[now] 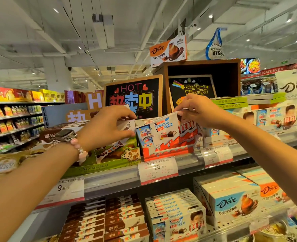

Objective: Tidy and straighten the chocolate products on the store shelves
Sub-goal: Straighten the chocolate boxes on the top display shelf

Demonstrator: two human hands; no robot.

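— Where are the chocolate boxes?
— At the front edge of the top shelf [112,179], in a red tray [163,152].
— And the hands?
— Both arms reach up. The right hand [196,109] pinches the front box [167,130] by its top corner; the left hand [107,124], half curled, fingers the neighbouring box [126,127] above a green carton [116,154].

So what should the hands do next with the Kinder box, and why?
Probably push the front Kinder box upright and back into its red tray. It leans tilted, the left hand pinches its left edge and the right hand grips its top corner.
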